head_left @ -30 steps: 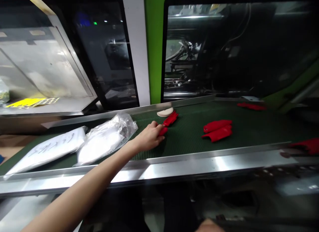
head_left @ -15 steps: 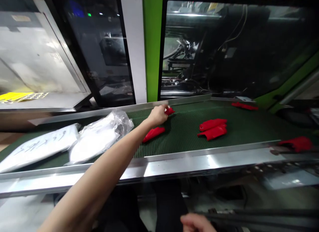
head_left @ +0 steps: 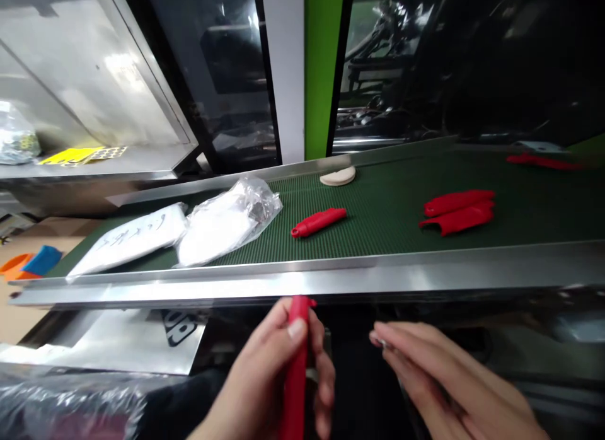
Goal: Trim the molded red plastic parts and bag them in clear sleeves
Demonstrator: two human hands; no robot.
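The left hand [head_left: 267, 364] grasps one red plastic part [head_left: 295, 389]; the right hand's [head_left: 447, 370] grip I cannot tell. Two white packets [head_left: 135, 235] share the conveyor belt [head_left: 382, 222].

I'm seeing left hand [head_left: 262, 364] covering bit of red part [head_left: 295, 377] with thumb; bottom edge is cutting off part's lower end. Right hand [head_left: 439, 370] is running out of frame at wrist; I'm failing to identify small shiny thing [head_left: 382, 343] at its fingertips. Far red piece [head_left: 543, 162] is blurring. I'm not managing to read handwriting on white packet [head_left: 132, 238]. Left edge is cropping clear bag [head_left: 17, 134].
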